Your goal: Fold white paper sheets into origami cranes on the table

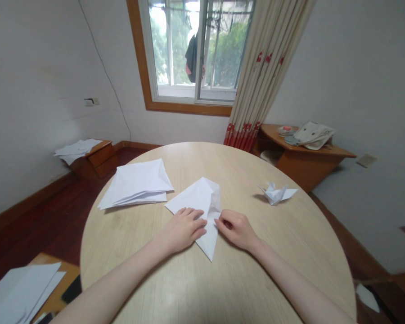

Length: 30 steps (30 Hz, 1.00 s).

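A folded sheet of white paper is laid near the middle of the round wooden table. It is pressed flat by the left hand, whose fingers are held together on its left part. Its right edge is pinched by the curled fingers of the right hand. A stack of paper is seen to the left, and a folded paper bird to the right.

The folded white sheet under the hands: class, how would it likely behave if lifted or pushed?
The folded sheet is thin paper, so it would probably feel very light and sag when lifted. Its raised flap by the right hand suggests creases spring back. On the smooth table it would likely slide unless pinned, as the left hand pins it.
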Each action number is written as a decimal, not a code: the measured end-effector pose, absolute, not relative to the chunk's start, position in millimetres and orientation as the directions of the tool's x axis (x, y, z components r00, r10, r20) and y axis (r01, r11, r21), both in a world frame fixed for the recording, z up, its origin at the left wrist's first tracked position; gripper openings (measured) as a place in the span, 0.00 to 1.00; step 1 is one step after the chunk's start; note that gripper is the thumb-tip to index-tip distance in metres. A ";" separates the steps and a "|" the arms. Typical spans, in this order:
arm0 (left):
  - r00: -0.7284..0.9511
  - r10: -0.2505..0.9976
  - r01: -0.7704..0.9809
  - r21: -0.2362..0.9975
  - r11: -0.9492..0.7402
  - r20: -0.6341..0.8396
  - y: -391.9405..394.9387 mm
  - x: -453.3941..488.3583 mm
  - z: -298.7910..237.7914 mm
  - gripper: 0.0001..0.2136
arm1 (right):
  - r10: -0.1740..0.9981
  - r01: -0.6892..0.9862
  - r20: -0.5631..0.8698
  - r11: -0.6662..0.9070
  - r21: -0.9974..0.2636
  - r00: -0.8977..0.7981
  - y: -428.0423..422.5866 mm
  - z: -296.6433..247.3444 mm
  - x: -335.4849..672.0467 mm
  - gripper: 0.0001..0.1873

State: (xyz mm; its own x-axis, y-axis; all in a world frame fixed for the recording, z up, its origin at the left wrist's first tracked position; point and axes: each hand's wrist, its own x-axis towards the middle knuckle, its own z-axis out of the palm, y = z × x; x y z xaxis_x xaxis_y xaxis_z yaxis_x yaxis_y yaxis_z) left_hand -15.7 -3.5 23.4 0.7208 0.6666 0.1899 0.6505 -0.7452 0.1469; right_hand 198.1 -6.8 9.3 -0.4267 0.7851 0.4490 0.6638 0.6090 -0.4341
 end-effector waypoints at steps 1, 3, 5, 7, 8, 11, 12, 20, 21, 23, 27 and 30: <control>0.716 0.672 0.658 0.138 -0.740 0.191 -5.8 -13.5 23.5 0.12 | 0.766 0.674 0.491 0.621 -0.400 -0.414 -5.4 10.4 199.5 0.15; 0.689 0.696 0.686 0.130 -0.716 0.201 -11.5 -8.4 22.3 0.14 | 0.728 0.686 0.554 0.642 -0.343 -0.404 -2.9 12.3 201.5 0.13; 0.657 0.723 0.712 0.138 -0.688 0.213 -17.0 -3.3 19.2 0.19 | 0.691 0.692 0.596 0.660 -0.292 -0.409 -0.6 12.6 202.9 0.10; 0.635 0.740 0.729 0.147 -0.669 0.222 -20.9 0.4 15.1 0.21 | 0.660 0.698 0.619 0.674 -0.240 -0.425 1.4 10.9 204.1 0.09; 0.620 0.751 0.738 0.159 -0.656 0.224 -21.9 1.5 13.2 0.22 | 0.646 0.703 0.625 0.679 -0.211 -0.437 2.3 9.6 204.8 0.10; 0.595 0.772 0.747 0.201 -0.634 0.225 -21.4 2.3 8.7 0.24 | 0.599 0.716 0.643 0.690 -0.111 -0.478 3.1 6.5 206.4 0.14; 0.592 0.773 0.744 0.213 -0.633 0.227 -20.5 2.0 7.7 0.25 | 0.583 0.718 0.649 0.691 -0.080 -0.489 2.8 6.2 206.5 0.16; 0.659 0.699 0.638 0.284 -0.715 0.278 -14.4 -1.0 3.7 0.24 | 0.531 0.760 0.659 0.642 0.097 -0.532 0.8 7.1 207.9 0.23; 0.674 0.687 0.618 0.301 -0.726 0.272 -14.5 -1.2 4.3 0.23 | 0.524 0.754 0.661 0.649 0.098 -0.537 1.3 7.6 209.5 0.22; 0.692 0.675 0.586 0.346 -0.733 0.257 -15.2 -1.4 6.0 0.20 | 0.516 0.735 0.663 0.674 0.077 -0.542 2.1 10.1 213.4 0.18; 0.698 0.680 0.544 0.452 -0.707 0.223 -17.2 -2.1 10.0 0.15 | 0.528 0.681 0.646 0.732 -0.017 -0.551 1.5 21.3 221.0 0.11; 0.702 0.682 0.522 0.503 -0.689 0.204 -19.0 -3.0 14.2 0.11 | 0.547 0.641 0.611 0.763 -0.082 -0.572 1.8 28.2 225.3 0.09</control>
State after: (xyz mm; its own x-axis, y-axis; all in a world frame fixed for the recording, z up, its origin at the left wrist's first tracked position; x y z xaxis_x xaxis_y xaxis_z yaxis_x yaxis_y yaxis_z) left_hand -3.0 -19.0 14.2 0.7024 0.6819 0.2041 0.5223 -0.6885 0.5032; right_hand 225.3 1.8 28.2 -0.5723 0.5467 0.6112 0.6413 0.7629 -0.0818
